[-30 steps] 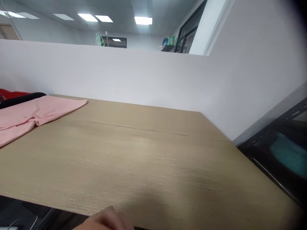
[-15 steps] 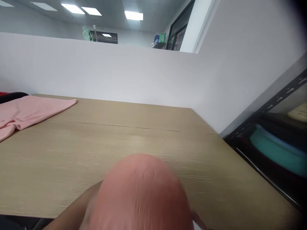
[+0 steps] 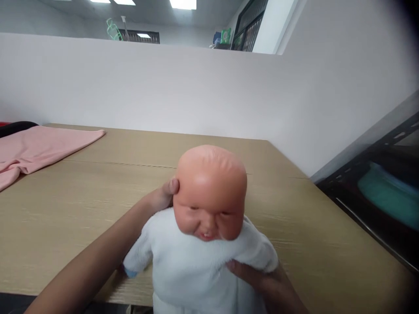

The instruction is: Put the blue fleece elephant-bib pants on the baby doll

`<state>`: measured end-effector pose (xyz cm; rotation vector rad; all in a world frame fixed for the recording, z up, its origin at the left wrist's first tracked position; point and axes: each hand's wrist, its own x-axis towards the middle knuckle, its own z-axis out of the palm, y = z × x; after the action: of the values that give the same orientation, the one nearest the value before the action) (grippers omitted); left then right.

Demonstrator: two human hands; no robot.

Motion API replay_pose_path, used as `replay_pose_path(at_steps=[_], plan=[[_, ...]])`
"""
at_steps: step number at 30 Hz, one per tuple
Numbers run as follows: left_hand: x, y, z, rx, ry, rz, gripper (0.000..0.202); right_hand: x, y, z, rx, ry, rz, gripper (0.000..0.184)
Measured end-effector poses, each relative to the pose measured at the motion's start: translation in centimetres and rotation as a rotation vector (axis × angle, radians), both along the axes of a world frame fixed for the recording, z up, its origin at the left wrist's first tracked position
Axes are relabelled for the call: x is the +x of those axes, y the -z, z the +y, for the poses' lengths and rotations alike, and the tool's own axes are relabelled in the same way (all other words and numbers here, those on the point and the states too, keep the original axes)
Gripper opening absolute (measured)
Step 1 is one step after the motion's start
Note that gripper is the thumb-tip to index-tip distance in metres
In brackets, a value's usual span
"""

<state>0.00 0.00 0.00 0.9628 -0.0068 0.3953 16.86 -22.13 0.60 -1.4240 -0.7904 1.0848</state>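
Observation:
A baby doll (image 3: 209, 196) with a bare head and a white fleece suit is held up over the near edge of the wooden table (image 3: 98, 196), facing me. My left hand (image 3: 163, 196) reaches behind the doll's head, thumb on its side, cupping it. Under the doll's arm, my right hand (image 3: 262, 279) grips the white-clad body from the right, fingers pressed into the fleece.
A pink cloth (image 3: 36, 146) lies spread at the table's far left, with a dark object (image 3: 13, 127) behind it. A white partition (image 3: 163, 87) runs along the back. At the right stands a dark metal shelf (image 3: 376, 192) holding a teal item (image 3: 389, 198).
The doll has risen from below the table edge into full view, now facing me. Both hands have come up with it, and my view has tilted slightly downward.

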Motion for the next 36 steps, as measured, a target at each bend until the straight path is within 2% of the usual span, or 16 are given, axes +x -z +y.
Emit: replay_pose_path(at_steps=[4, 10, 16, 23, 28, 31, 33, 36], plan=[[0.9, 0.2, 3.0, 0.092, 0.057, -0.024, 0.088, 0.7, 0.3, 1.6, -0.099, 0.165, 0.093, 0.064], [2.1, 2.9, 8.2, 0.107, 0.024, 0.049, 0.081, 3.2, 2.4, 6.1, -0.131, -0.011, 0.134, 0.060], [4.7, 5.7, 13.3, 0.091, -0.072, 0.065, 0.095, 4.5, 2.4, 10.1, -0.187, -0.080, 0.292, 0.053], [7.9, 7.0, 17.8, 0.029, -0.156, 0.046, 0.100, 6.1, 3.4, 14.5, -0.163, -0.112, 0.364, 0.047], [9.4, 6.8, 20.3, -0.023, -0.103, 0.039, 0.098, 7.3, 3.5, 17.3, -0.133, -0.076, 0.317, 0.063], [10.0, 6.5, 21.9, -0.054, -0.140, 0.095, 0.099, 8.6, 3.8, 18.6, -0.106, -0.068, 0.228, 0.065], [10.3, 6.6, 22.9, -0.072, -0.160, 0.129, 0.093, 9.8, 4.7, 19.2, -0.067, -0.062, 0.138, 0.074], [10.4, 7.1, 23.9, -0.083, -0.146, 0.140, 0.079, 11.8, 6.5, 19.4, 0.034, -0.067, -0.052, 0.098]])
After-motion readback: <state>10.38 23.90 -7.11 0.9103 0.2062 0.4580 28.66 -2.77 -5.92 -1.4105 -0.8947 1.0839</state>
